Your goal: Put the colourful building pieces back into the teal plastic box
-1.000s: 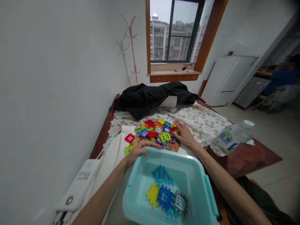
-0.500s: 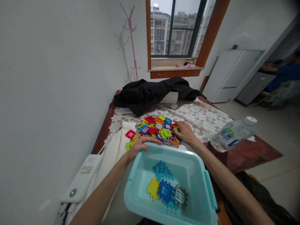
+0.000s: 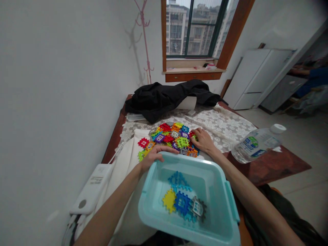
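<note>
A light-blue plastic bin (image 3: pixel 156 222) tilts toward me, with a few interlocking plastic pieces inside: a yellow one (image 3: pixel 169 201), a blue one (image 3: pixel 182 203), a grey one with a white window (image 3: pixel 198 207) and light-blue ones. My left hand (image 3: pixel 155 156) is closed over the bin's far left rim. Just beyond the rim lies a heap of many-coloured interlocking pieces (image 3: pixel 168 139). My right hand (image 3: pixel 203 139) rests against the heap's right side, fingers bent and apart, touching red and green pieces. Its fingertips are partly hidden among them.
A large clear plastic bottle (image 3: pixel 252 145) stands on the right of the table. Black cloth (image 3: pixel 164 99) lies across the back over a floral tablecloth (image 3: pixel 225 126). A white power unit with cables (image 3: pixel 92 188) is at the left edge. A person in blue is far right.
The view has tilted down slightly, so everything sits a little higher or shifted. My right hand's fingers have bent a bit more at the heap's edge. My left hand stays on the rim.
</note>
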{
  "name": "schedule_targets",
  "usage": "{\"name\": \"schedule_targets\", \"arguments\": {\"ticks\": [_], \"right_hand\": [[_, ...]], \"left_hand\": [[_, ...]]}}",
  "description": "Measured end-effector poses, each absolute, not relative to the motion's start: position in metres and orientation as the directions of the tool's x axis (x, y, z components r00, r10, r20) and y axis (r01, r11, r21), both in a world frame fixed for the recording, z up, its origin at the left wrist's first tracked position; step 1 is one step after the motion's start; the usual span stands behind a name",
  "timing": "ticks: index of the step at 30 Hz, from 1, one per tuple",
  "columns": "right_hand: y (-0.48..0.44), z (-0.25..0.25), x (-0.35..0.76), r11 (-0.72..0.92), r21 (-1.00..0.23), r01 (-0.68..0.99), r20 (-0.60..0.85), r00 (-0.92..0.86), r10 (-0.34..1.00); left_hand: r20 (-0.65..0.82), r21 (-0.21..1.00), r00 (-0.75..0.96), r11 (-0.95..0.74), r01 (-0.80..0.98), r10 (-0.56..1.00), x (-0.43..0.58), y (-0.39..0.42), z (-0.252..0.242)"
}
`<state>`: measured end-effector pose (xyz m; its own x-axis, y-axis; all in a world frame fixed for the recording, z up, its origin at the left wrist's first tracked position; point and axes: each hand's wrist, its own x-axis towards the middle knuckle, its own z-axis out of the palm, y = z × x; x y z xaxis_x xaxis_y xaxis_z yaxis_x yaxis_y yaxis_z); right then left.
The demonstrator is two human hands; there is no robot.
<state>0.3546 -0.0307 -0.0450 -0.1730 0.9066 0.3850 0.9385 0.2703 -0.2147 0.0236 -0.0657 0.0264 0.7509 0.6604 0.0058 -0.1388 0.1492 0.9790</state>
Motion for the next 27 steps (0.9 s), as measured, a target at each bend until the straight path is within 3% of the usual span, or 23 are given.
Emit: {"name": "schedule_targets", "arguments": {"ticks": [5, 12, 20, 27], "right_hand": [[-0.0311, -0.0462, 0.3539, 0.253, -0.265, 0.931, 0.419, -0.125, 0.899], [-0.0301, -0.0443, 0.3538, 0.278, -0.203, 0.939, 0.367, -0.191, 0.911], [-0.0319, -0.0489, 0.3553, 0.304, -0.301, 0.904, 0.390, -0.174, 0.904], [-0.0318, -0.0489, 0.3557, 0.284, -0.297, 0.912, 0.431, -0.137, 0.892]], "left_hand": [[-0.008, 0.990, 0.734, 0.109, -0.090, 0.679, 0.0235, -0.0658, 0.0272], [-0.024, 0.992, 0.747, 0.110, -0.065, 0.664, 0.0225, -0.0615, 0.0221], [-0.005, 0.994, 0.739, 0.084, -0.070, 0.674, 0.0224, -0.0637, 0.0251], [-0.020, 0.997, 0.724, 0.071, -0.040, 0.690, 0.0228, -0.0636, 0.0259]]}}
